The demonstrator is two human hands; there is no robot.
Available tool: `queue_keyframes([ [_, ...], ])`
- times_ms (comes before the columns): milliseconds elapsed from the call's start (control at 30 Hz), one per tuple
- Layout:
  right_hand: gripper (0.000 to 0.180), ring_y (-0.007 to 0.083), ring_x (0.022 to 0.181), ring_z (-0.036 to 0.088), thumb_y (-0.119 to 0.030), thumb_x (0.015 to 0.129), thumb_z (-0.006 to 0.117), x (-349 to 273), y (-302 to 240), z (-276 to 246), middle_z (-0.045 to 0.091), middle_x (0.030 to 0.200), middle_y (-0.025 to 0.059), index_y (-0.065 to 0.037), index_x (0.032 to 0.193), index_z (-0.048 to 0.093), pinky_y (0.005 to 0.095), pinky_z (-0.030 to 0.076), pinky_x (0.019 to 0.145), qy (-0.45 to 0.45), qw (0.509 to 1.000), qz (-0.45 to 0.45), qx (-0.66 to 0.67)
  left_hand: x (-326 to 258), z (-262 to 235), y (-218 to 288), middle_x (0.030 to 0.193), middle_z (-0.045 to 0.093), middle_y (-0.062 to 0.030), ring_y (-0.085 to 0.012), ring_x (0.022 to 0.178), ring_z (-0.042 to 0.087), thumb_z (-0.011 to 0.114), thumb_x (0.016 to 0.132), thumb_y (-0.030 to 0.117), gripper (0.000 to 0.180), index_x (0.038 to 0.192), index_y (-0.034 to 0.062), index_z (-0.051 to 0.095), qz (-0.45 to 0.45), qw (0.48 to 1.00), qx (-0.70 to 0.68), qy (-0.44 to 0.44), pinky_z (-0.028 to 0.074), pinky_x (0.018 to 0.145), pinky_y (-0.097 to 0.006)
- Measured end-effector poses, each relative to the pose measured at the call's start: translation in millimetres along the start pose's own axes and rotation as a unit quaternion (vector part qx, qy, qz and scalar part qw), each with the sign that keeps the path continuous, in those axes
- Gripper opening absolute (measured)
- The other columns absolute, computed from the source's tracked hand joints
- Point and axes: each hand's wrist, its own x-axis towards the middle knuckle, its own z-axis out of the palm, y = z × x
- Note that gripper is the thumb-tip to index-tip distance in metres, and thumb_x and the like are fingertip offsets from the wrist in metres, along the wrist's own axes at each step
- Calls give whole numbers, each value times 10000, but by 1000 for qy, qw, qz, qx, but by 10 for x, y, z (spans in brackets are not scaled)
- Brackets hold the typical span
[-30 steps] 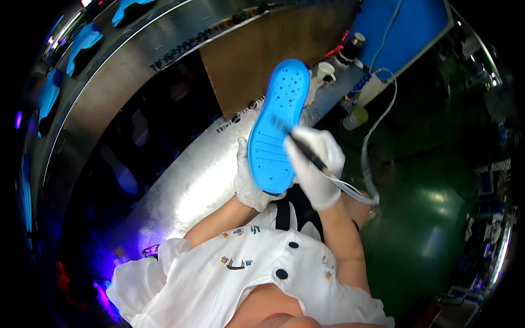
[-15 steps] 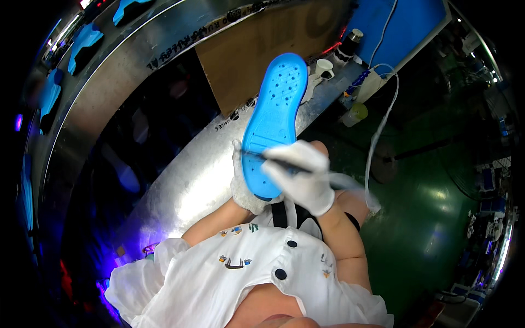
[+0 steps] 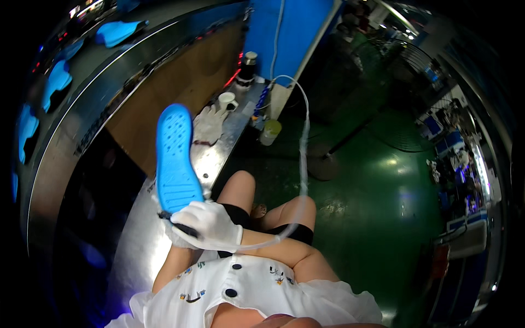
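A bright blue shoe sole [image 3: 178, 164] stands out over the metal bench, its perforated toe end pointing away from me. My left hand [image 3: 179, 238], in a white glove, grips it at the heel end and is mostly hidden behind my right hand. Also gloved in white, my right hand [image 3: 213, 221] is closed round a slim black tool [image 3: 186, 230] with a pale hose [image 3: 304, 158] trailing from it. The tool's dark tip lies over the left edge of the heel end; whether it touches the sole I cannot tell.
On the metal bench [image 3: 139, 240] lie white gloves [image 3: 210, 123], near a white cup [image 3: 227, 101] and a dark flask [image 3: 248, 68]. A yellow-lidded tub [image 3: 270, 132] hangs by its edge. Cardboard [image 3: 164, 104] lines the back. More blue soles [image 3: 57, 82] rest on the line at far left.
My view has turned right, so the bench and sole sit further left. My right hand and the tool have moved from the sole's middle toward the left edge of its heel end.
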Motion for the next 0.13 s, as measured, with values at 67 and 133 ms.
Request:
queue_keyframes([
  [67, 148, 270, 708, 646, -135, 790, 731, 86, 106, 8, 667, 819, 91, -84, 911, 662, 362, 512, 616, 115, 984, 103, 92, -67, -201, -12, 1290, 542, -141, -347, 1114, 542, 486, 899, 667, 734, 1443, 184, 386, 24, 999, -26, -1, 474, 916, -531],
  [133, 154, 262, 749, 669, -144, 796, 734, 101, 258, -30, 679, 847, 98, -84, 928, 681, 340, 540, 695, 138, 985, 100, -6, -59, -193, -15, 1308, 537, -161, -364, 1125, 547, 442, 876, 724, 781, 1440, 185, 397, -4, 987, -134, 93, 458, 939, -572],
])
